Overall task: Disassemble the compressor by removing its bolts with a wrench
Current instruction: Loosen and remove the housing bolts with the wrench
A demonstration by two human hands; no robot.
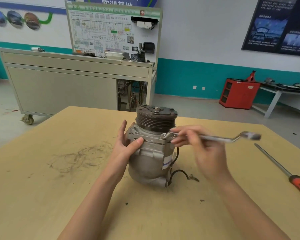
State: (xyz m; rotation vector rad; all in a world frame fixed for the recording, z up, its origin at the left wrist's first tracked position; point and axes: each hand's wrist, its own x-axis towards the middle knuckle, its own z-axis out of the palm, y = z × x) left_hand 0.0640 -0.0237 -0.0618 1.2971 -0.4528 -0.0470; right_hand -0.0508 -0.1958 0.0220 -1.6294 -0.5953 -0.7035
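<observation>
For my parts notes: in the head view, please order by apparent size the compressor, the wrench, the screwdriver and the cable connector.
1. compressor
2. wrench and screwdriver: similar, not ranked; the screwdriver is cut by the frame edge, the wrench blurred
3. cable connector, smallest

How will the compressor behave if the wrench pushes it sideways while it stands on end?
The compressor looks like cast metal, so it is probably stiff and heavy for its size. It stands tall on a rounded-looking end with the wide pulley on top, so it may tip or twist; the left hand gripping its body likely steadies it.
</observation>
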